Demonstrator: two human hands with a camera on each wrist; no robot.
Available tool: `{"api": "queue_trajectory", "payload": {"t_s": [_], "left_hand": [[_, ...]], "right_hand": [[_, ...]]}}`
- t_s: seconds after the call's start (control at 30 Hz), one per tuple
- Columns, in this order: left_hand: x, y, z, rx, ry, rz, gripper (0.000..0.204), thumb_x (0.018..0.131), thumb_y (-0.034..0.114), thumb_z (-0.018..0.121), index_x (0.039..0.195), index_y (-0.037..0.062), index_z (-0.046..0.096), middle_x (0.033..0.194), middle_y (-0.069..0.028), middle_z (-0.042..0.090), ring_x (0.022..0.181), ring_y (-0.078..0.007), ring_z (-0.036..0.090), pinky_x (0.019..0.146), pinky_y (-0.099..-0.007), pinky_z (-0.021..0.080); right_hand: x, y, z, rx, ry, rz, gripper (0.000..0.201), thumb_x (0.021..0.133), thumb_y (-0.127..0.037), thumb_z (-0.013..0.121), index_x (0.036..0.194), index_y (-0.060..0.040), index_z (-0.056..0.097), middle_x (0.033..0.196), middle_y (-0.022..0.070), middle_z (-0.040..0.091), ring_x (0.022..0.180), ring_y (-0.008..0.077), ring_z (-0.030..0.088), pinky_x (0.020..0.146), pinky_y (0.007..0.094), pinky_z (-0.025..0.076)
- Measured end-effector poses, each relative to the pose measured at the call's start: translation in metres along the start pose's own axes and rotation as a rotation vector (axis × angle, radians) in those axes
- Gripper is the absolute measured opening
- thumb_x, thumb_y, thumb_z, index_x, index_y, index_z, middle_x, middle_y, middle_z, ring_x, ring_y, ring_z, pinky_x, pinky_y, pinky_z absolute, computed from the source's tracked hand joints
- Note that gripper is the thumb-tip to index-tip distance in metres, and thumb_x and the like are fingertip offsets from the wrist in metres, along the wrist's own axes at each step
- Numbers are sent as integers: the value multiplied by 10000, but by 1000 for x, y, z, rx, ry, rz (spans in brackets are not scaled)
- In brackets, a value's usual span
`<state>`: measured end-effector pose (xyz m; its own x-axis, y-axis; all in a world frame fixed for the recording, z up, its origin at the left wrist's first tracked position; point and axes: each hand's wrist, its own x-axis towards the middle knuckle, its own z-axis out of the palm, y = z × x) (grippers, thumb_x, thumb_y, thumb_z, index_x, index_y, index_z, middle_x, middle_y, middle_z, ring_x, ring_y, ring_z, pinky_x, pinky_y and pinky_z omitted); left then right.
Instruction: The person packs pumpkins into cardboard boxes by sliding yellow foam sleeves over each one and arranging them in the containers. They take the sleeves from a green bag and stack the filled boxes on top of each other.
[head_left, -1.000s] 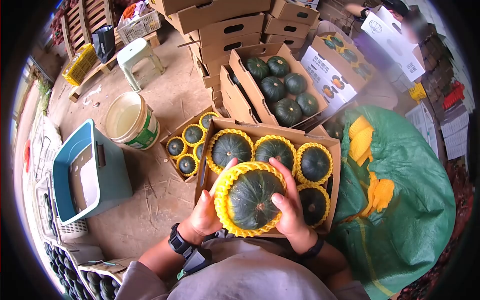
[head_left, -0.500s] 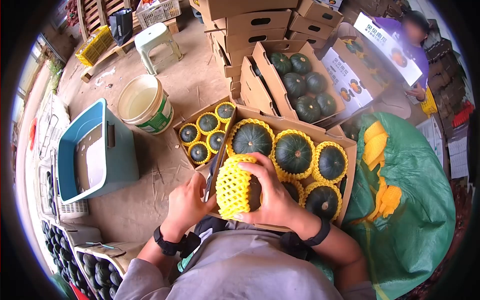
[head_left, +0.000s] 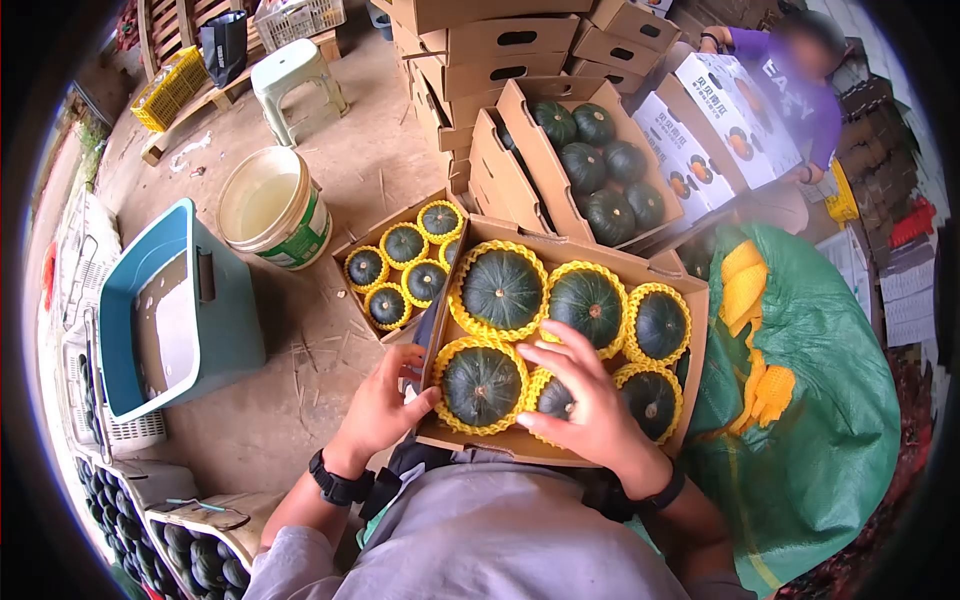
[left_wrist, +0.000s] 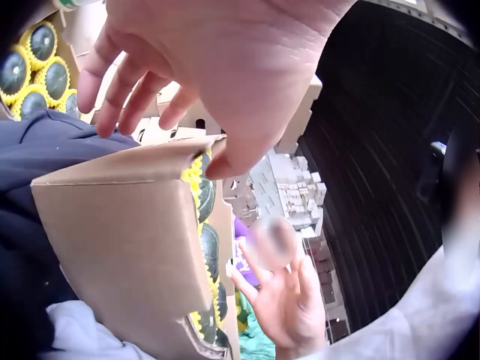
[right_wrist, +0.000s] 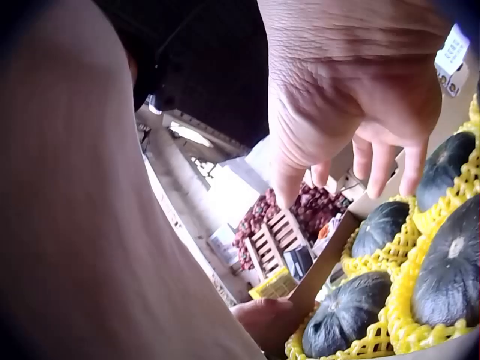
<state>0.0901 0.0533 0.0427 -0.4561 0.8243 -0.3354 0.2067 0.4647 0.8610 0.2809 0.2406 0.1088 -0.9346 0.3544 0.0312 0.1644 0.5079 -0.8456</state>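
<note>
A cardboard box [head_left: 690, 400] in front of me holds several dark green pumpkins, each in a yellow foam net. The front-left pumpkin [head_left: 481, 386] sits with its stem side up, its net [head_left: 455, 425] round its sides. My left hand [head_left: 380, 405] is at the box's left wall, fingers loosely bent, thumb tip right at the rim beside that pumpkin. Over the front row hovers my right hand [head_left: 590, 405], fingers spread and nothing in them, partly hiding the middle pumpkin [head_left: 555, 398]. In the right wrist view its fingers [right_wrist: 379, 169] point down above the netted pumpkins [right_wrist: 349, 315].
Beyond stand a smaller box of netted pumpkins [head_left: 405, 243], a box of bare pumpkins [head_left: 590, 165] and stacked cartons [head_left: 500, 45]. A green sack [head_left: 800, 420] with yellow nets lies right. Left are a blue tub [head_left: 225, 330] and bucket [head_left: 275, 205]. A person [head_left: 800, 100] handles a white carton.
The netted pumpkin held in both hands, then in the right hand, now lies in the box's front-left spot. My right hand has let go of it and moved right; the left stays by the wall.
</note>
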Motion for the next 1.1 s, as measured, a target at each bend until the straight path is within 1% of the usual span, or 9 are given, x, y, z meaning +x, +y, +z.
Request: {"api": "queue_trajectory", "payload": {"t_s": [0.1,0.13,0.2,0.27,0.53,0.77,0.9,0.97,1.1], "left_hand": [[35,-31,14,-683,-165,27,823,785,195,686,1468,38,253,1366,-146,442,1233,-229,471,1009,-337,393],[44,-28,13,-745,-276,65,897,786,186,652,1498,3,140,1483,-153,289,1362,-226,295,1117,-325,235],[50,-35,18,-843,-249,133,854,751,120,584,1488,-7,172,1511,-139,254,1411,-217,206,1149,-323,143],[50,-33,17,-1010,-245,139,876,685,86,549,1486,2,203,1525,-103,250,1416,-200,200,1157,-330,136],[10,-106,-30,-1356,54,-86,899,690,318,515,1502,83,208,1489,-132,337,1329,-289,386,1113,-410,306],[25,-192,-62,-1321,353,-45,785,767,366,488,1477,106,278,1443,-106,401,1293,-282,420,1090,-429,328],[102,-246,-51,-1314,312,20,734,798,375,482,1465,122,309,1427,-89,423,1284,-279,427,1085,-437,330],[144,-266,-45,-1435,218,-320,623,820,343,473,1404,145,388,1368,-75,472,1248,-260,461,1049,-451,359],[157,-321,-33,-1174,409,-452,171,893,314,417,952,172,492,983,17,578,972,-198,572,928,-421,442]], "right_hand": [[-73,51,-44,-63,940,159,306,923,-95,504,1209,13,513,1197,142,536,1083,205,523,927,341,425],[-104,78,-58,-207,959,400,309,962,-132,450,1236,5,491,1175,133,541,1077,186,516,934,331,418],[-156,131,-50,897,835,627,447,1002,-301,349,1346,-26,426,1283,116,512,1192,211,483,1012,345,383],[-143,107,-27,1078,697,463,549,982,-359,325,1423,-33,343,1395,111,453,1282,248,439,1085,384,336],[12,45,-15,891,310,480,688,716,6,451,1399,20,372,1386,130,443,1304,203,400,1094,302,278],[173,125,40,845,89,325,457,925,-211,543,1325,-1,469,1289,99,528,1178,181,491,1015,302,353],[136,137,40,68,296,94,365,909,-236,602,1232,-70,566,1169,128,531,1068,258,545,957,337,414],[98,116,9,510,270,280,345,901,-143,622,1243,-132,579,1328,86,462,1192,188,502,920,328,473],[25,111,-57,-45,586,345,299,839,-47,630,1136,-82,621,1205,83,574,1074,217,576,832,319,494]]}}
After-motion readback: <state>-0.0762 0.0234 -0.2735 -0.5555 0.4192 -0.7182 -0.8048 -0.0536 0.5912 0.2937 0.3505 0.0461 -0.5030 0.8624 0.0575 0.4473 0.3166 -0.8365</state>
